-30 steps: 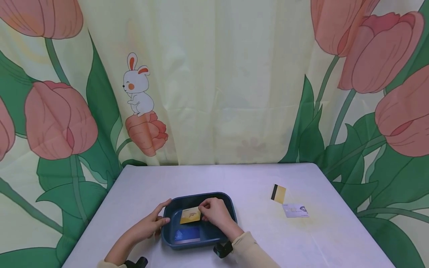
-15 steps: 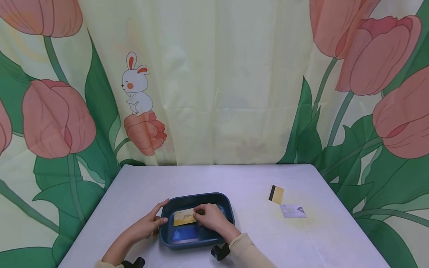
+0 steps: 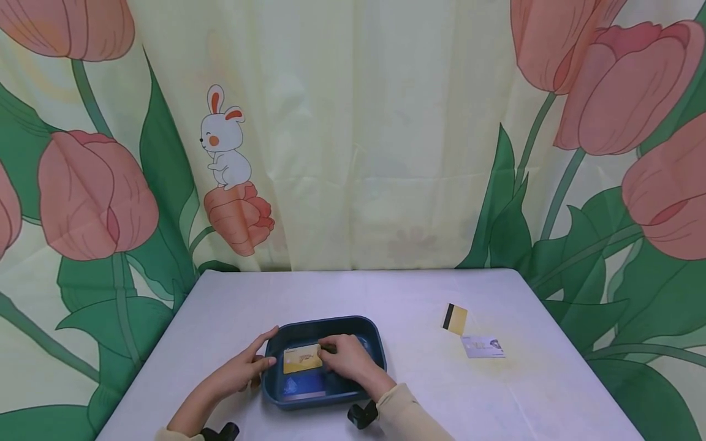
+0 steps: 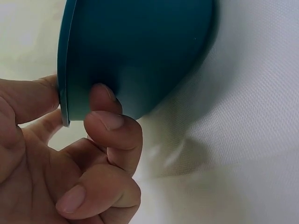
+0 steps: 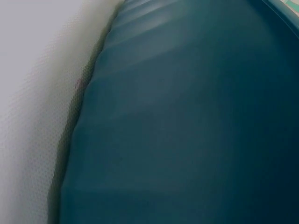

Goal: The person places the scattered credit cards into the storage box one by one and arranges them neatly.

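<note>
A dark blue tray stands on the table. My left hand grips its left rim. In the left wrist view, the thumb lies at the rim of the tray, with curled fingers against the outer wall. Inside the tray lie a blue card and, just behind it, a gold card. My right hand reaches over the tray, its fingertips pinching the gold card at its right edge. The right wrist view holds only the outer wall of the tray; the hand is out of that picture.
Right of the tray, a gold card with a black stripe and a pale purple card lie on the white-covered table. A curtain with printed tulips hangs behind the table's far edge.
My right hand has brought the gold card left and lower inside the tray, where it now lies beside the blue card. The left hand keeps its hold on the rim.
</note>
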